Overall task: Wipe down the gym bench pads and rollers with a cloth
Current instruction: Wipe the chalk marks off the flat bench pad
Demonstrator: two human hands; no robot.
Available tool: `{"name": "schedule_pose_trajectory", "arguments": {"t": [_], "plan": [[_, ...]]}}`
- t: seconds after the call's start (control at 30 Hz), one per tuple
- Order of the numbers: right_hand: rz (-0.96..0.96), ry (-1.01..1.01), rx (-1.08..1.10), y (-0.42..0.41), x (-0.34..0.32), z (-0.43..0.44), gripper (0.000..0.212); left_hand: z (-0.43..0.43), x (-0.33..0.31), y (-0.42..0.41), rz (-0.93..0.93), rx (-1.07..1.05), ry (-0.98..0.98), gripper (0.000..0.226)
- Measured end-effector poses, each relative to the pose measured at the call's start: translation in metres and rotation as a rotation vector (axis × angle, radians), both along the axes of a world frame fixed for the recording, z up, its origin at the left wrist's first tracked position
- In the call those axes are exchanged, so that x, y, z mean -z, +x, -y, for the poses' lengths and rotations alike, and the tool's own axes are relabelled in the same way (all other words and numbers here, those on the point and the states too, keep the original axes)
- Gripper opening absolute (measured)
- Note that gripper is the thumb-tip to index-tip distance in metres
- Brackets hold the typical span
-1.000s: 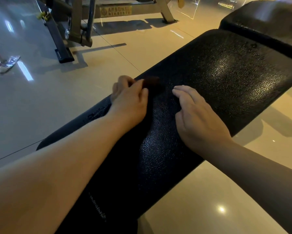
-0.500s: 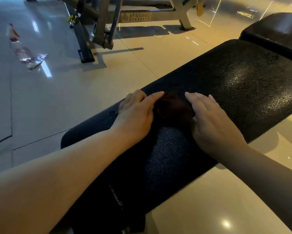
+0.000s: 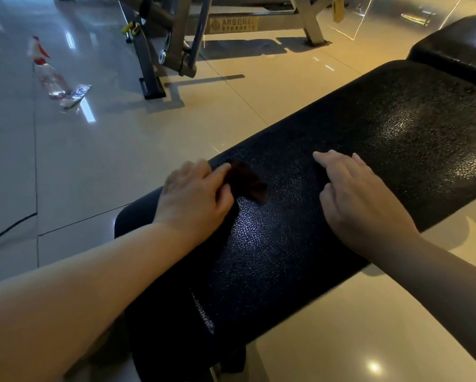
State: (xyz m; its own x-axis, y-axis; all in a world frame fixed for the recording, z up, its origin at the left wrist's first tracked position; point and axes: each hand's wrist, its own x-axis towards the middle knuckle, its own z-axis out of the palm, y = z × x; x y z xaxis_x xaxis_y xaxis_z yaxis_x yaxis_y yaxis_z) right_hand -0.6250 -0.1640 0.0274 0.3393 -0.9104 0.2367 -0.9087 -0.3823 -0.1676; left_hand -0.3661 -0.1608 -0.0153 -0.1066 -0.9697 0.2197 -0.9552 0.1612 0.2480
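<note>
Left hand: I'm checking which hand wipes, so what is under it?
A dark brown cloth sticks out from under the left hand on the black textured bench pad; the rest is covered.

Both bare forearms are extended forward from the lower corners of the view. The left hand is laid palm down, its fingers curled and pinched together at the tips. The right hand is held palm down, well apart from the left, with fingers spread loosely and slightly bent.
</note>
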Motion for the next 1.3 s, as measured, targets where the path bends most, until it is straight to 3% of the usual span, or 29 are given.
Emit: {"name": "schedule_pose_trajectory", "arguments": {"t": [0.03, 0.1, 0.27, 0.37, 0.47, 0.57, 0.67, 0.7, 0.77, 0.87, 0.97, 1.03, 1.2, 1.3], "plan": [[0.001, 0.000, 0.003, 0.000, 0.000, 0.000, 0.052, 0.003, 0.000, -0.003, -0.130, -0.047, 0.063, 0.053], [0.005, 0.007, 0.011, 0.001, -0.001, -0.001, 0.052, -0.001, -0.001, -0.018, -0.300, 0.077, 0.109, 0.055], [-0.067, 0.013, -0.032, -0.001, 0.000, 0.002, 0.052, -0.030, 0.004, -0.014, -0.194, 0.464, 0.068, 0.048], [-0.107, 0.010, -0.041, -0.002, 0.001, 0.005, 0.050, -0.004, 0.014, 0.004, -0.300, 0.222, 0.040, 0.047], [-0.116, 0.008, -0.040, -0.002, 0.000, 0.004, 0.049, 0.011, -0.002, -0.016, -0.461, -0.090, 0.258, 0.050], [-0.057, 0.037, -0.058, 0.010, -0.006, -0.007, 0.049, -0.008, -0.018, -0.047, -0.650, -0.075, 0.395, 0.059], [0.192, 0.274, -0.102, 0.048, -0.010, -0.032, 0.049, -0.042, -0.031, -0.057, -0.953, 0.115, 0.477, 0.052], [0.181, 0.339, -0.121, 0.062, -0.007, -0.037, 0.053, -0.051, -0.039, -0.054, -1.151, 0.136, 0.535, 0.044], [-0.029, 0.366, -0.098, 0.082, 0.003, -0.040, 0.069, -0.056, -0.038, -0.039, -1.272, 0.067, 0.481, 0.034], [-0.239, 0.282, -0.014, 0.100, 0.015, -0.023, 0.077, -0.045, -0.020, -0.002, -0.951, -0.088, 0.319, 0.054], [-0.144, 0.247, 0.012, 0.118, 0.014, 0.022, 0.065, -0.038, -0.004, 0.023, -0.706, -0.157, 0.257, 0.052], [-0.089, 0.282, -0.044, 0.133, 0.010, 0.039, 0.059, -0.039, 0.003, 0.028, -0.650, -0.144, 0.203, 0.050], [-0.025, 0.377, -0.437, 0.139, 0.016, -0.007, 0.057, -0.043, 0.015, 0.034, -0.633, -0.123, 0.210, 0.050], [-0.055, 0.264, -0.396, 0.119, 0.015, 0.014, 0.054, -0.050, 0.019, 0.032, -0.651, -0.094, 0.226, 0.049]]}}
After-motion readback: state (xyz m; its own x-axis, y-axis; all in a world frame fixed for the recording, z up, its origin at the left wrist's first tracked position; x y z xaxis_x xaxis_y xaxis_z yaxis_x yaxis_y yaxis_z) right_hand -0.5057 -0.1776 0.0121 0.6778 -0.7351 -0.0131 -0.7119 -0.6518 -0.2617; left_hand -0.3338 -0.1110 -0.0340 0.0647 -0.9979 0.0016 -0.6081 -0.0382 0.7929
